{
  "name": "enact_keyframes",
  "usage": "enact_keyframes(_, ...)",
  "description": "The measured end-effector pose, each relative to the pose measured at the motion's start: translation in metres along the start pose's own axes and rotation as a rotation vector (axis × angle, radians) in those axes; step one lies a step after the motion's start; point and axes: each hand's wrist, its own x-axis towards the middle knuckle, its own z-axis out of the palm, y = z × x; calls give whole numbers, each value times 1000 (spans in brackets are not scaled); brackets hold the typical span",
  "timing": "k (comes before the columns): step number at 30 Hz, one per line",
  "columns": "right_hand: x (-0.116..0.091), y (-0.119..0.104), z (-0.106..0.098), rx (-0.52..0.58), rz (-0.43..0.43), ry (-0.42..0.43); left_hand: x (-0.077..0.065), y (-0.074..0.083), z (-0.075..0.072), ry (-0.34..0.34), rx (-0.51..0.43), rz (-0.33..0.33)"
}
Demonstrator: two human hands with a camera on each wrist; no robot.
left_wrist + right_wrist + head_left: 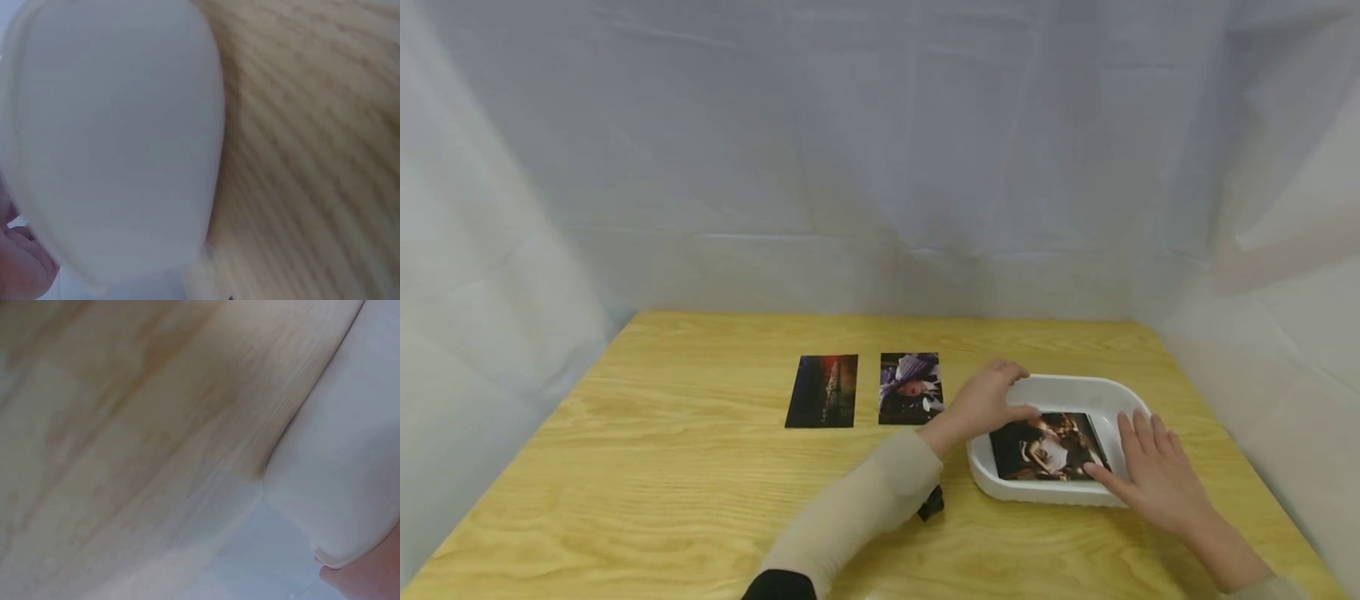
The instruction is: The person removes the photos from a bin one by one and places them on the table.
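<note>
Lower right, left hand (981,404) and right hand (1161,483), loosely spread, seemingly settle a photo print (1049,448) in the white tray (1052,493) (lifting away likely next).

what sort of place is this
It looks like a makeshift filming or recording corner: plain pale sheets hang on three sides of a wooden table, with little on it besides a white tray and some pictures.
</note>
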Motion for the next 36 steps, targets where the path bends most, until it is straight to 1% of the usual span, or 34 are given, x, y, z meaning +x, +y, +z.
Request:
enact_keyframes(2,0,0,0,-1,2,-7,1,2,4,-32,43,16)
enact_keyframes(4,1,-1,1,-4,3,-8,2,4,9,-78,73,39)
enact_keyframes(7,0,-1,1,-8,-1,-1,3,6,16,-174,140,58)
enact_keyframes(11,1,-2,2,-7,-5,-1,2,7,26,-319,239,23)
enact_keyframes(13,0,-2,2,-10,-7,1,2,7,31,-374,287,-1)
enact_keyframes(15,0,-1,3,-13,-10,8,2,7,34,-421,316,-22)
enact_keyframes(18,0,0,3,-16,-20,33,3,8,35,-470,365,-48)
enact_keyframes(21,0,0,3,-15,-28,43,3,8,37,-496,420,-71)
enact_keyframes(23,0,0,2,-14,-28,42,3,8,39,-501,459,-68)
enact_keyframes(26,0,0,2,-13,-25,35,2,9,39,-513,492,-61)
enact_keyframes(30,0,1,3,-10,-22,31,2,10,38,-517,502,-67)
enact_keyframes(36,1,1,4,-6,-22,29,1,12,36,-502,503,-101)
